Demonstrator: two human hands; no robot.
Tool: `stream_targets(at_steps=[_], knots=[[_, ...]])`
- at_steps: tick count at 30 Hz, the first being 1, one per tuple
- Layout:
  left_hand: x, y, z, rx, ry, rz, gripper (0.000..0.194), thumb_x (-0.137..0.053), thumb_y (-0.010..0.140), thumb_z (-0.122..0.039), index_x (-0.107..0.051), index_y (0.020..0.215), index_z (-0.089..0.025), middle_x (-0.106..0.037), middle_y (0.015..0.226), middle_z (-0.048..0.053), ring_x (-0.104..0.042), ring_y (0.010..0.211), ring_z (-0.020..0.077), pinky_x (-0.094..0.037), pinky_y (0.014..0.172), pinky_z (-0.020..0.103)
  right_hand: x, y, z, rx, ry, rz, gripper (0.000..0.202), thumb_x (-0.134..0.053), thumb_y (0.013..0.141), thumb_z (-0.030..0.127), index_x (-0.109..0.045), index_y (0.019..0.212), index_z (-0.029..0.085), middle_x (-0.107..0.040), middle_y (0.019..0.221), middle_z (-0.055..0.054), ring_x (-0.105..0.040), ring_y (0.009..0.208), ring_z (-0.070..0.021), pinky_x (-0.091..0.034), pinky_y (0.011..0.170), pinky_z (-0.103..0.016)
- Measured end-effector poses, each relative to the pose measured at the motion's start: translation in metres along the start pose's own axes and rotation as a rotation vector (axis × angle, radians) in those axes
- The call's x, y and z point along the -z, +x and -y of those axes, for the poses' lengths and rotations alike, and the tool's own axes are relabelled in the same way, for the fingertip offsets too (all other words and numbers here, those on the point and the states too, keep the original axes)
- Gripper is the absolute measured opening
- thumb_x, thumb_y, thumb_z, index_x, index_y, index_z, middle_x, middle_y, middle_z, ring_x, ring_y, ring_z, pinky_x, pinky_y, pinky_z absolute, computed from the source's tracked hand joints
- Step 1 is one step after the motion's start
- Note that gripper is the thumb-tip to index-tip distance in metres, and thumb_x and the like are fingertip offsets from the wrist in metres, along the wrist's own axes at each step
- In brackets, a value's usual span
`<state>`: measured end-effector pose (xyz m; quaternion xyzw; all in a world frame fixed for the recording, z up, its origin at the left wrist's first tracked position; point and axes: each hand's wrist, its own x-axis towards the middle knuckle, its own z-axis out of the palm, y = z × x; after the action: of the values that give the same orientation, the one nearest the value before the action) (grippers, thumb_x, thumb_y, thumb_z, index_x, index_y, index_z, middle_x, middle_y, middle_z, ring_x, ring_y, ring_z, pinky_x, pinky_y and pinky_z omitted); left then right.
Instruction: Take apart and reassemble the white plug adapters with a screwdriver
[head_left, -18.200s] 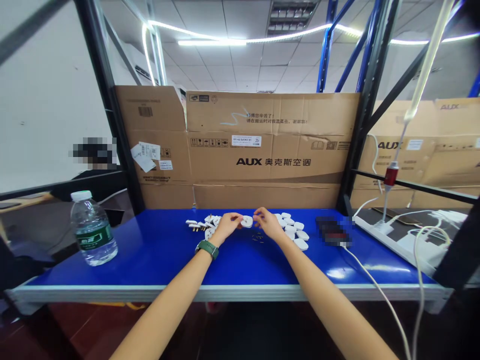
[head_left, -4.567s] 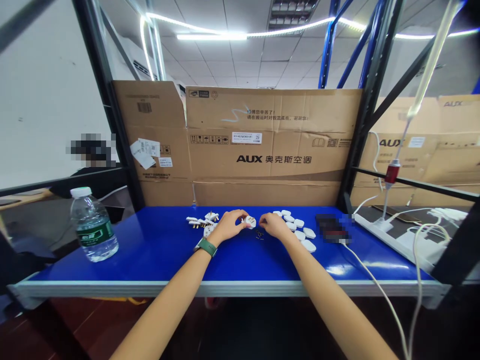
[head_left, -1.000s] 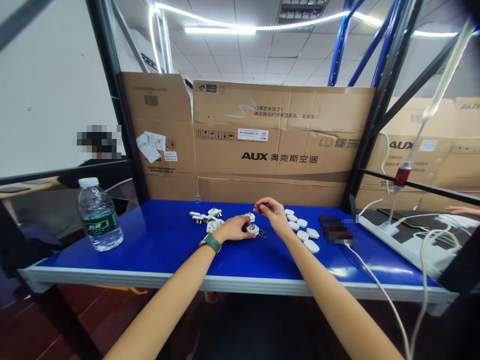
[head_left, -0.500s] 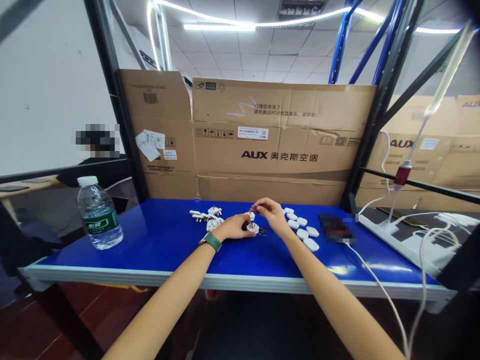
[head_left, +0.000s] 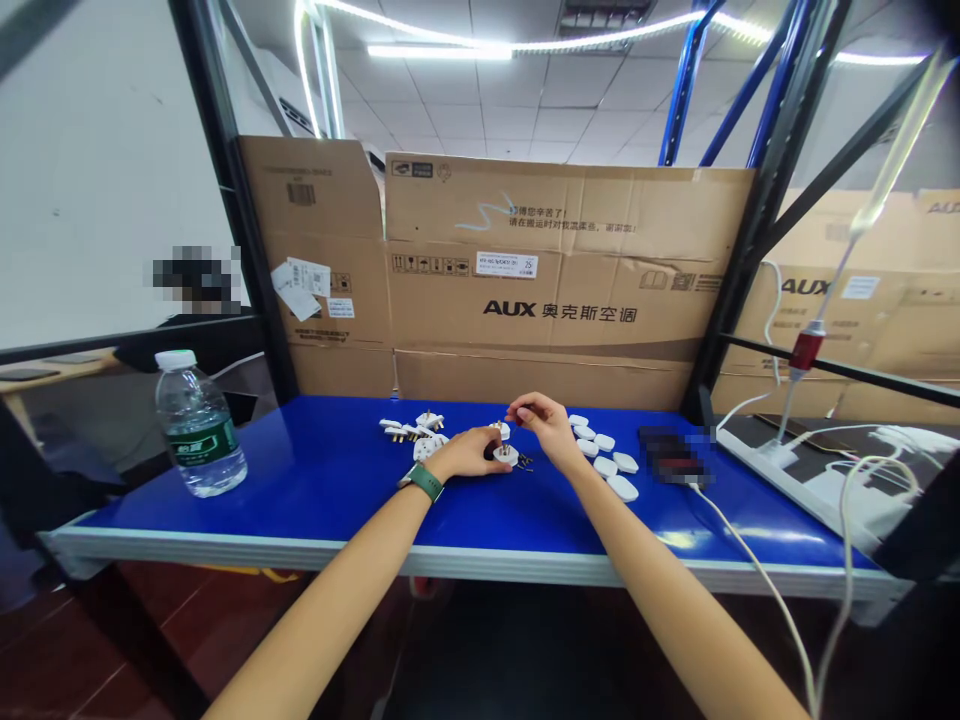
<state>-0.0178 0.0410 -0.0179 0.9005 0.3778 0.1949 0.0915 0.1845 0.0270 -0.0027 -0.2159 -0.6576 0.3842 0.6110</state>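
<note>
One white, pronged plastic plug (head_left: pixel 508 457) is in the left hand (head_left: pixel 469 456), grip snug, beside tiny dark bits (head_left: pixel 527 463) on the glossy blue bench (head_left: pixel 322 490); right hand (head_left: pixel 547 428) curls nearby, can't tell if it's gripping anything.

The blue tabletop (head_left: pixel 315 500) carried an upright water bottle (head_left: pixel 201 442); right of the bottle, progressively farther from it, lay clustered white plugs (head_left: pixel 429 422), small dark pieces (head_left: pixel 528 462), white covers (head_left: pixel 605 467) and a dark device (head_left: pixel 673 458).
</note>
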Motion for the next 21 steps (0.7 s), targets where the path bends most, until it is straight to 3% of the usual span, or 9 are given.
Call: stream_targets(at_steps=[21], knots=[[-0.0015,-0.0001,0.0018,-0.014,0.004,-0.013,0.046,-0.071,0.076,-0.061,-0.061,0.097,-0.021,-0.069,0.099,0.005,-0.063,0.084,0.0228,-0.045,0.073,0.030,0.0003,0.0006,-0.0016,-0.023,-0.021,-0.031,0.027,-0.074,0.081,0.045,-0.069,0.092,0.021,-0.073,0.091,-0.006,-0.072,0.081,-0.0203,-0.058,0.077,-0.035]])
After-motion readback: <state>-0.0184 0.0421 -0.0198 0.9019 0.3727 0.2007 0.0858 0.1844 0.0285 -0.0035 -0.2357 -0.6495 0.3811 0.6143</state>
